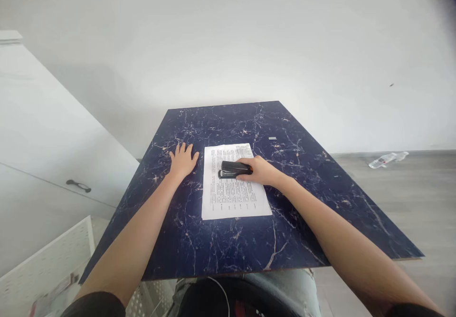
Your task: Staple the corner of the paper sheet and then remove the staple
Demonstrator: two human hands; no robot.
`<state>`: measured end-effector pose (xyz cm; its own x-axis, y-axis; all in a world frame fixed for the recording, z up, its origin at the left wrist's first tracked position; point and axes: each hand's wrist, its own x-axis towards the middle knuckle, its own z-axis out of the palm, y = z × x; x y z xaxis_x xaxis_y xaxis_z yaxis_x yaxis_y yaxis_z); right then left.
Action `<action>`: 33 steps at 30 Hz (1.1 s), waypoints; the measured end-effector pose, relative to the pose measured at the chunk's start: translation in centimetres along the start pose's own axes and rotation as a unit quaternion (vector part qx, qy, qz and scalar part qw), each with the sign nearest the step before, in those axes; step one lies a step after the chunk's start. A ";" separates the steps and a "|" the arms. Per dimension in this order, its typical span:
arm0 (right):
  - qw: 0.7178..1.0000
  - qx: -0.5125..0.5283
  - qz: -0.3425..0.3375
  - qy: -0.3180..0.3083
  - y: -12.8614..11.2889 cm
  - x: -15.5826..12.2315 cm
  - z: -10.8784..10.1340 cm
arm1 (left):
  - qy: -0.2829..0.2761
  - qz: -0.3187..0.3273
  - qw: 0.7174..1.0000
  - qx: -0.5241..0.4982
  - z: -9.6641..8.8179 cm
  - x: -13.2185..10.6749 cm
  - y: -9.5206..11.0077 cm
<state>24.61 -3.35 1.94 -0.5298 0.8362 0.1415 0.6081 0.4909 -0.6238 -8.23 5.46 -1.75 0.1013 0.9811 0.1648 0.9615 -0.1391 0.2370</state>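
Observation:
My right hand (260,170) is closed around a black stapler (235,168), which lies over a printed sheet of paper (231,200). The stapler's jaw end points left and its rear end is hidden in my fingers. Whether there is one sheet or a stack I cannot tell. Left of the paper, my left hand (183,161) rests flat on the dark blue marbled table (213,250), fingers spread and holding nothing. A small strip of staples (272,138) lies beyond the paper to the right.
A white cabinet (42,165) with a dark handle (79,186) stands at the left. Below it is a white perforated basket (57,255). On the floor at the right lies a clear plastic bottle (386,159). A pale wall (228,41) rises behind the table.

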 end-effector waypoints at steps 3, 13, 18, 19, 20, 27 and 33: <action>1.000 0.007 0.001 -0.028 0.1 -0.3 -0.8 | -0.017 -0.012 0.999 0.038 -0.4 -0.1 0.3; 0.997 0.017 0.030 -0.064 1.6 -3.6 -4.1 | -0.011 -0.010 0.999 0.038 -0.4 0.0 0.1; 0.995 -0.033 0.096 -0.025 3.2 -9.5 -6.5 | -0.003 -0.001 0.999 0.034 -0.2 -0.1 0.0; 0.993 -0.039 0.112 -0.018 3.6 -10.9 -7.1 | -0.001 -0.001 0.999 0.032 -0.2 -0.1 0.0; 0.991 -0.043 0.125 -0.016 3.8 -12.2 -7.6 | 0.000 0.000 1.000 0.031 -0.2 -0.1 0.1; 0.985 -0.050 0.166 0.017 4.4 -15.3 -8.6 | 0.006 -0.005 1.000 0.023 -0.4 -0.2 0.4; 0.988 0.032 0.149 -0.036 6.0 -15.4 -9.5 | -0.007 -0.004 1.000 0.025 -0.4 -0.1 0.1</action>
<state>42.02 -10.94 3.34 -0.3739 0.9210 -0.1090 0.7066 0.2068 -0.6767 -8.23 5.32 -1.40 0.0965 0.9839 0.1505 0.9737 -0.1247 0.1906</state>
